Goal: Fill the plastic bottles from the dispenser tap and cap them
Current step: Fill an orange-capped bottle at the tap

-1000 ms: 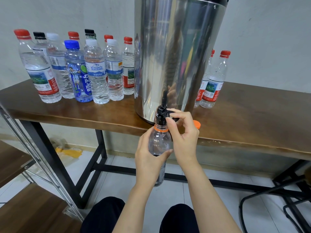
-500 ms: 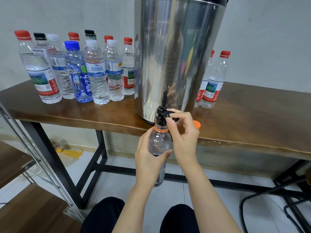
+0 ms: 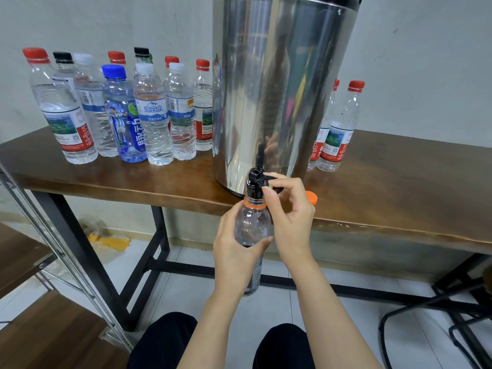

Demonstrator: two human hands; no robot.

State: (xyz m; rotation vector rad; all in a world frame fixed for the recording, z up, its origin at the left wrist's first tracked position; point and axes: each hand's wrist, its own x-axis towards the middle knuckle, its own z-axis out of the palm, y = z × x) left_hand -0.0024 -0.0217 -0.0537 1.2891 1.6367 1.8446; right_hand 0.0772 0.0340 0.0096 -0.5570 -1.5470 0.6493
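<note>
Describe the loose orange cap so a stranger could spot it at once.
Start at the big steel dispenser on the wooden table. Just right of its black tap, by the table's front edge, the orange cap peeks out behind the right hand. It is the only cap not on a bottle, and the only orange one.

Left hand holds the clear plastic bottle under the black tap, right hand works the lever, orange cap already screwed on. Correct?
Cap wrong: head view shows the orange plastic cap off the clear plastic bottle, on the wooden table beyond the right hand.
</note>
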